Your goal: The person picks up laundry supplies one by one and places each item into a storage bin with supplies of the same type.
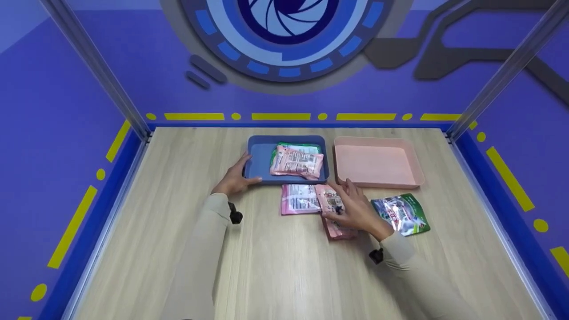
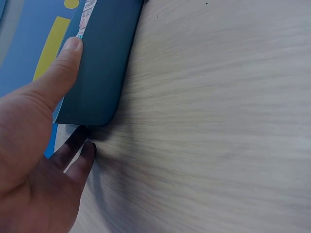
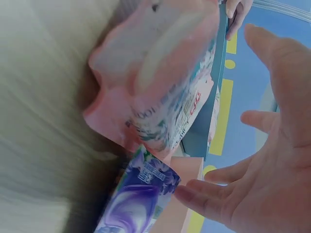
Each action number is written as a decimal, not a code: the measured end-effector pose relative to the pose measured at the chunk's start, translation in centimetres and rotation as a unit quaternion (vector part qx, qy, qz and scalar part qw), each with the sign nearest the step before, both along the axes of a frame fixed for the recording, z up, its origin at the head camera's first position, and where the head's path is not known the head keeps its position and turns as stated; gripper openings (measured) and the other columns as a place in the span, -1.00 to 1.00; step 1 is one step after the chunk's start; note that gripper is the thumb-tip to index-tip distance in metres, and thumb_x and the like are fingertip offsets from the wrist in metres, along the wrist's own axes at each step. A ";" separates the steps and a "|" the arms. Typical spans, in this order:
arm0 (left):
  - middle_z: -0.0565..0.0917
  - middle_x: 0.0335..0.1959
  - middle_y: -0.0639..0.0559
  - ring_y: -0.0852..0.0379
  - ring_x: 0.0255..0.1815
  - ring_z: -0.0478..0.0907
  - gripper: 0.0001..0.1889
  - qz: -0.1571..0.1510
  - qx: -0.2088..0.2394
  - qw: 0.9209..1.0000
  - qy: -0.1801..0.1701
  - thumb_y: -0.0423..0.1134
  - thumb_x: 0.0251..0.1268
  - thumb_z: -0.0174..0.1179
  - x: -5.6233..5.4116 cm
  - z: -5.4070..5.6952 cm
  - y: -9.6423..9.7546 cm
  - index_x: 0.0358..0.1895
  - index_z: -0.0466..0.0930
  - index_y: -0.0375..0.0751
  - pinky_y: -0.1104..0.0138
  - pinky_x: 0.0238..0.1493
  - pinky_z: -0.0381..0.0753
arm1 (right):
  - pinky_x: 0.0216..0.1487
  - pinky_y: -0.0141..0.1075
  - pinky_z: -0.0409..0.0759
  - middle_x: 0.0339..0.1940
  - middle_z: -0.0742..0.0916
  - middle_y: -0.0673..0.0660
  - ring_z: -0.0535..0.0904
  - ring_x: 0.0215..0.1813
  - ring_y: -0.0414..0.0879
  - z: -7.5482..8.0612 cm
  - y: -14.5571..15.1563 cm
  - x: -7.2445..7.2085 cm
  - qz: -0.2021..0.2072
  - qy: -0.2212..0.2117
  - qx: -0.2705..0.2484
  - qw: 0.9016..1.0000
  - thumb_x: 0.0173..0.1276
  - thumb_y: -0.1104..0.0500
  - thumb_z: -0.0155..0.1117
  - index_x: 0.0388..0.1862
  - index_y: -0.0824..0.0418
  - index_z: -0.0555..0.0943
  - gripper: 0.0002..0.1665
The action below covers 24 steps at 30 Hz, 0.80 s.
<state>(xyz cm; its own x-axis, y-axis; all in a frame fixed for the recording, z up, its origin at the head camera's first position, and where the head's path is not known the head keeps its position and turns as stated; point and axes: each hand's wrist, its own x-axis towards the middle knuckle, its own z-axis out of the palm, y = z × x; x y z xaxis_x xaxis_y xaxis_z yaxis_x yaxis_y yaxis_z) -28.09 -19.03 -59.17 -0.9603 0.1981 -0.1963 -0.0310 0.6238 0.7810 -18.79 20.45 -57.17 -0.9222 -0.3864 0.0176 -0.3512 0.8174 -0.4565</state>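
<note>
My left hand (image 1: pixel 234 178) holds the blue tray (image 1: pixel 252 166) by its front left corner. In the left wrist view the thumb (image 2: pixel 72 58) lies along the long wall and the other fingers are at the short end. Inside that tray a pink packet (image 1: pixel 295 162) overlaps a green-edged one (image 1: pixel 306 148). Fingers spread, my right hand (image 1: pixel 355 209) hovers over the pink packets (image 1: pixel 340 232) in front of the trays. The right wrist view shows a gap between the palm and the nearest pink packet (image 3: pixel 150 77). A pink-and-white packet (image 1: pixel 298 200) lies to their left.
A pink tray (image 1: pixel 378 160) with nothing in it stands right of the blue one. Right of my right hand lies a green and purple pouch (image 1: pixel 402 215). Blue walls with metal corner posts (image 1: pixel 502 66) enclose the wooden table (image 1: pixel 266 275) at the back and sides.
</note>
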 end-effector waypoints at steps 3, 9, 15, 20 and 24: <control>-0.22 0.73 0.05 -0.06 0.70 -0.23 0.01 0.000 0.003 1.000 -0.001 -0.03 0.33 0.42 0.0 -0.1 0.0 0.69 -0.05 -0.04 0.02 0.65 -0.12 | 0.33 0.54 0.21 0.63 0.17 0.45 0.05 0.59 0.48 -0.1 0.0 0.5 -0.004 -0.003 0.003 1.000 0.18 -0.38 0.49 0.66 -0.10 0.20 0.16; -0.22 0.72 0.04 -0.05 0.70 -0.24 0.01 -0.002 0.010 1.000 0.001 -0.06 0.34 0.42 -0.1 -0.1 0.0 0.69 -0.06 -0.06 0.03 0.65 -0.13 | 0.33 0.48 0.28 0.65 0.07 0.44 0.15 0.53 0.48 -0.2 -0.2 1.6 -0.025 -0.017 -0.002 1.000 0.17 -0.35 0.52 0.64 -0.09 0.23 0.15; -0.21 0.72 0.05 -0.03 0.70 -0.25 0.01 -0.002 0.012 1.000 0.001 -0.05 0.34 0.42 -0.1 0.0 0.0 0.69 -0.06 -0.05 0.05 0.65 -0.15 | 0.33 0.44 0.32 0.60 0.15 0.53 0.24 0.47 0.50 -0.4 -0.3 2.2 -0.036 -0.030 0.012 0.999 0.17 -0.37 0.50 0.66 -0.06 0.20 0.18; -0.22 0.72 0.06 -0.02 0.71 -0.25 0.01 0.002 0.013 1.000 -0.006 -0.05 0.33 0.42 0.0 0.1 0.0 0.69 -0.07 -0.03 0.04 0.65 -0.15 | 0.33 0.45 0.32 0.56 0.20 0.54 0.22 0.47 0.51 -0.6 -0.1 2.5 -0.037 -0.047 0.024 0.998 0.16 -0.38 0.50 0.66 -0.05 0.18 0.20; -0.23 0.72 0.08 -0.01 0.71 -0.26 0.01 0.003 0.015 1.000 -0.009 -0.05 0.34 0.42 0.0 0.0 0.0 0.69 -0.06 -0.02 0.05 0.65 -0.16 | 0.33 0.46 0.30 0.54 0.25 0.54 0.21 0.47 0.51 -0.9 0.0 2.6 -0.034 -0.047 0.033 0.998 0.17 -0.40 0.48 0.67 -0.05 0.16 0.21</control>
<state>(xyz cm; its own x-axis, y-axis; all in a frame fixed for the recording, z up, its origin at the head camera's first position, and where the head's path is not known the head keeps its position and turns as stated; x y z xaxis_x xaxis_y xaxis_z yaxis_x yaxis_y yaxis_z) -28.10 -19.04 -59.21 -0.9581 0.1974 -0.2074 -0.0490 0.6005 0.7981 -16.17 20.48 -58.04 -0.9426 -0.3204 -0.0936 -0.2521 0.8672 -0.4295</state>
